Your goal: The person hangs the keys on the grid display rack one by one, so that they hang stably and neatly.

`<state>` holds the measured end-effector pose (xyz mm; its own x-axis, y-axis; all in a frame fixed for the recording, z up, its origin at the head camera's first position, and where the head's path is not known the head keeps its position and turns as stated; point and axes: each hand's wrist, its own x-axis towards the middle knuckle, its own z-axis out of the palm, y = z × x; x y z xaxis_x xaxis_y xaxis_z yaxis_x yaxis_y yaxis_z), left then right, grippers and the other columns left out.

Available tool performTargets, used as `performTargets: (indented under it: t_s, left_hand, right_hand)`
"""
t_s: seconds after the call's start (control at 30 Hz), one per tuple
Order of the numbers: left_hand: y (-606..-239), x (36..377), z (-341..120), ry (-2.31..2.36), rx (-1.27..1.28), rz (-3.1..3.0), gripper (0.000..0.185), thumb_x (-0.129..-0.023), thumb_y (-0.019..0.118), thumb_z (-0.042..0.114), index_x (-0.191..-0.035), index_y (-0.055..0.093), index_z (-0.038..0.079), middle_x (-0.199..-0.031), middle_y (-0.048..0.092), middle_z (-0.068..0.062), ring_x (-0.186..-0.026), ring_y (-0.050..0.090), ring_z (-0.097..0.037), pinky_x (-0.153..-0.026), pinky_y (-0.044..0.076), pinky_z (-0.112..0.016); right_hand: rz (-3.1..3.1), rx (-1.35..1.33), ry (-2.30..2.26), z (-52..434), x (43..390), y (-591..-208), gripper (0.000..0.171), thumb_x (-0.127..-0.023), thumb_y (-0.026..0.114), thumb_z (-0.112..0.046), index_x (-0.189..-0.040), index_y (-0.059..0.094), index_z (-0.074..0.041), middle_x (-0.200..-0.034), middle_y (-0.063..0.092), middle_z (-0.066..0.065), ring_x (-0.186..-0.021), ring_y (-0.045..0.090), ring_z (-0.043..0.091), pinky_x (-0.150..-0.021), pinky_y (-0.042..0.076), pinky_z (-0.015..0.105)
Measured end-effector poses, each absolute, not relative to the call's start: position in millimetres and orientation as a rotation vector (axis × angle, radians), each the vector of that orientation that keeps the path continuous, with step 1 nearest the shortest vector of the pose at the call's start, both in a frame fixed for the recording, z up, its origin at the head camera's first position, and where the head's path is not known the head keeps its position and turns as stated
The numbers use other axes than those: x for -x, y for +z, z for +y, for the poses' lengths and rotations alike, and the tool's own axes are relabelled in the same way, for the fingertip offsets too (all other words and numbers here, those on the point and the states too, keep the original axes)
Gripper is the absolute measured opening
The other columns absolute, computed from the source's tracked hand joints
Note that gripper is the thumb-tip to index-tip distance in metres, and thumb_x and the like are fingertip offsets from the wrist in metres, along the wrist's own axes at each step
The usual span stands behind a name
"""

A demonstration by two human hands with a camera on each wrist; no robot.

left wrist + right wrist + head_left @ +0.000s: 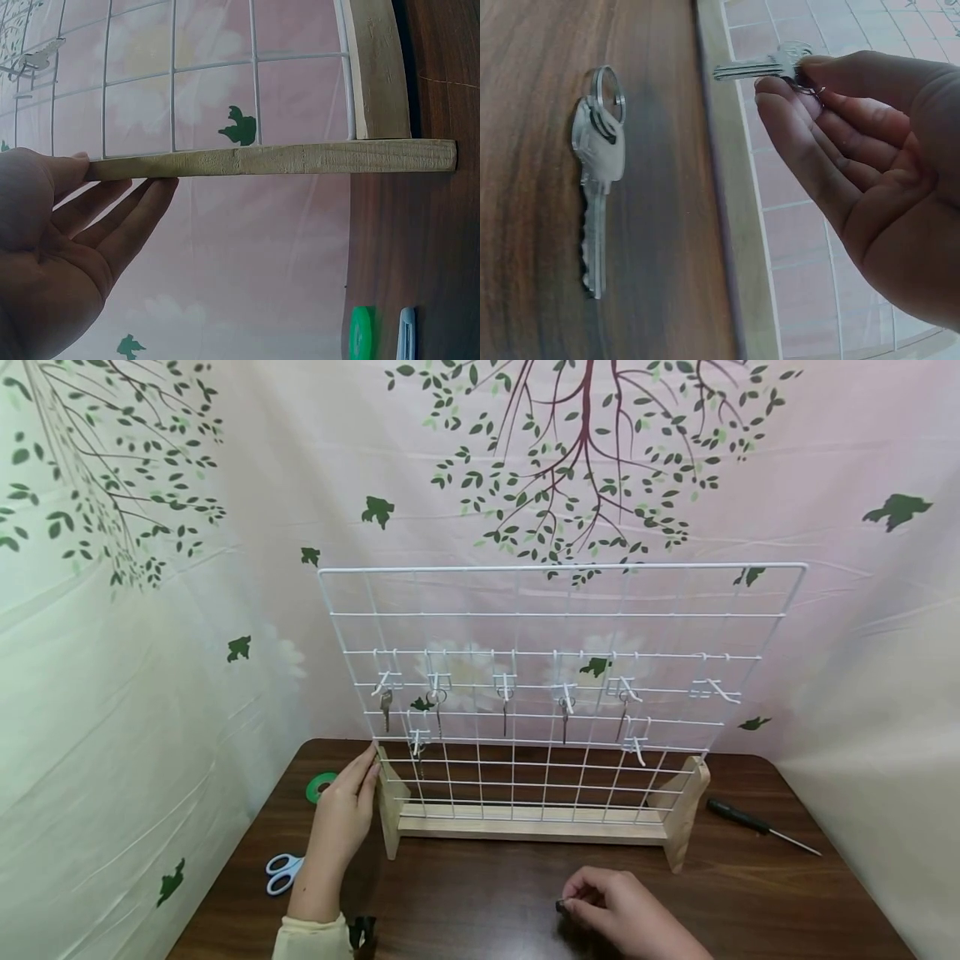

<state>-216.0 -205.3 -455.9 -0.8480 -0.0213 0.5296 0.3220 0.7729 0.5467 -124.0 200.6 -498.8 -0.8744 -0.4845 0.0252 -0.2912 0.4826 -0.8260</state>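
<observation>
A white wire grid (555,610) stands in a wooden base (525,827) on the brown table (480,902). Several keys (386,706) hang from hooks along its middle row. My left hand (362,779) rests with straight fingers against the rack's left wooden upright; in the left wrist view the left hand (97,210) lies flat against the wooden foot (300,157). At the table's front my right hand (576,902) pinches a small silver key (761,67) in its fingertips (780,90). A second key (600,187) on a ring lies flat on the table beside it.
A green tape roll (321,787) and blue-handled scissors (283,872) lie left of the rack. A black-handled screwdriver (757,825) lies to the right. Two hooks (716,689) at the grid's right hang bare. A printed curtain (150,610) closes in the back and sides.
</observation>
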Motion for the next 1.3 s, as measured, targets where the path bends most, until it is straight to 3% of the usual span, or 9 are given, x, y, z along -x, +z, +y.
performTargets:
  t_s: [0.23, 0.63, 0.87, 1.13, 1.3]
  left_hand:
    - [-458, 217, -206, -0.895, 0.226, -2.459, 0.045, -0.113, 0.056, 0.017, -0.156, 0.055, 0.006, -0.152, 0.063, -0.02, -0.135, 0.066, -0.041, -0.103, 0.061, -0.058]
    - [-458, 217, -208, -0.897, 0.241, -2.466, 0.045, -0.113, 0.055, 0.018, -0.157, 0.054, 0.007, -0.154, 0.062, -0.019, -0.135, 0.066, -0.04, -0.103, 0.061, -0.057]
    - [-458, 216, -207, -0.894, 0.247, -2.465, 0.045, -0.113, 0.055, 0.017, -0.157, 0.054, 0.007, -0.153, 0.063, -0.019, -0.135, 0.066, -0.041, -0.103, 0.06, -0.057]
    - [-458, 215, -207, -0.896, 0.23, -2.486, 0.046, -0.113, 0.055, 0.018, -0.158, 0.053, 0.008, -0.154, 0.062, -0.019, -0.137, 0.064, -0.041, -0.105, 0.059, -0.058]
    - [-457, 215, -207, -0.896, 0.232, -2.486, 0.046, -0.113, 0.055, 0.019, -0.158, 0.053, 0.008, -0.154, 0.062, -0.019, -0.137, 0.064, -0.041, -0.105, 0.059, -0.058]
  right_hand:
    - [2.618, 0.792, -1.414, 201, 121, -494, 0.005, -0.108, 0.065, -0.016, -0.105, 0.067, -0.02, -0.086, 0.076, -0.006, -0.079, 0.065, -0.007, -0.061, 0.055, 0.02]
    - [2.58, 0.756, -1.606, 199, 116, -487, 0.003, -0.107, 0.065, -0.012, -0.108, 0.068, -0.01, -0.085, 0.073, 0.005, -0.075, 0.069, 0.001, -0.058, 0.062, 0.027]
    - [2.692, 0.771, -1.635, 198, 114, -485, 0.007, -0.103, 0.07, -0.01, -0.109, 0.074, -0.012, -0.081, 0.073, 0.002, -0.069, 0.066, 0.001, -0.056, 0.058, 0.024]
    - [2.814, 0.553, -1.727, 195, 112, -479, 0.016, -0.098, 0.077, -0.011, -0.11, 0.083, -0.018, -0.096, 0.078, -0.005, -0.071, 0.069, 0.001, -0.059, 0.06, 0.026]
    - [2.82, 0.449, -1.809, 195, 110, -472, 0.014, -0.097, 0.077, -0.009, -0.109, 0.084, -0.012, -0.1, 0.081, -0.007, -0.081, 0.072, 0.001, -0.068, 0.063, 0.025]
